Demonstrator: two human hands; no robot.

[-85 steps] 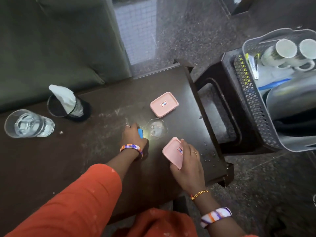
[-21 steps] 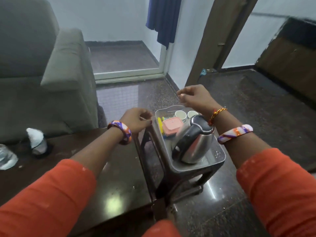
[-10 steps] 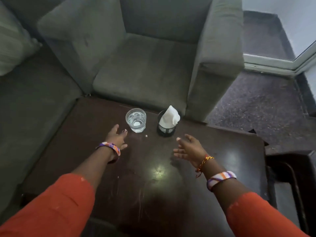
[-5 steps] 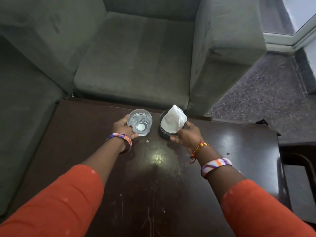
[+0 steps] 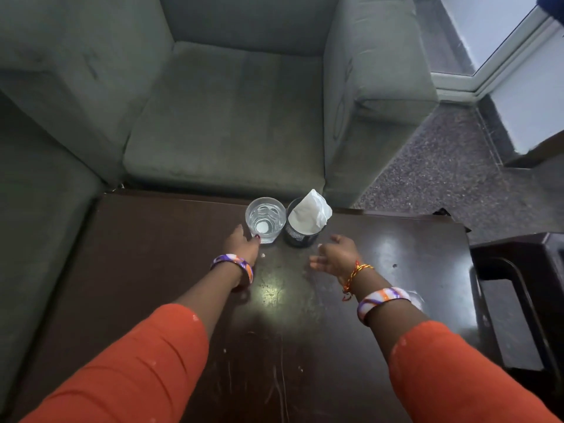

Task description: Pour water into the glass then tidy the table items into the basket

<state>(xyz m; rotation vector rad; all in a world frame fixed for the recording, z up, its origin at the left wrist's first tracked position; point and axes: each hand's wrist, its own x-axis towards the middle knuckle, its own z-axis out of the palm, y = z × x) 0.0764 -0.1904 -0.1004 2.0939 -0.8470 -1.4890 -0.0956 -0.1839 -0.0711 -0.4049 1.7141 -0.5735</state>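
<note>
A clear glass (image 5: 265, 218) holding water stands upright near the far edge of the dark wooden table (image 5: 146, 270). Right beside it, nearly touching, is a black mesh holder (image 5: 300, 238) with a white tissue (image 5: 309, 213) sticking out. My left hand (image 5: 241, 245) lies just left of and below the glass, fingers loosely apart, one fingertip at the glass's base but not wrapped around it. My right hand (image 5: 334, 254) hovers below and right of the mesh holder, fingers spread, holding nothing. The basket is out of view.
A grey-green armchair (image 5: 225, 123) stands right behind the table, and another cushion (image 5: 36, 209) sits at the left. A dark stool (image 5: 518, 300) stands off the table's right edge. Speckled floor (image 5: 442, 178) and a white door frame (image 5: 476, 83) are at upper right.
Half a second ago my left hand gripped the glass and my right hand held the mesh holder. Both hands have let go and drawn back a little; glass and holder stand side by side.
</note>
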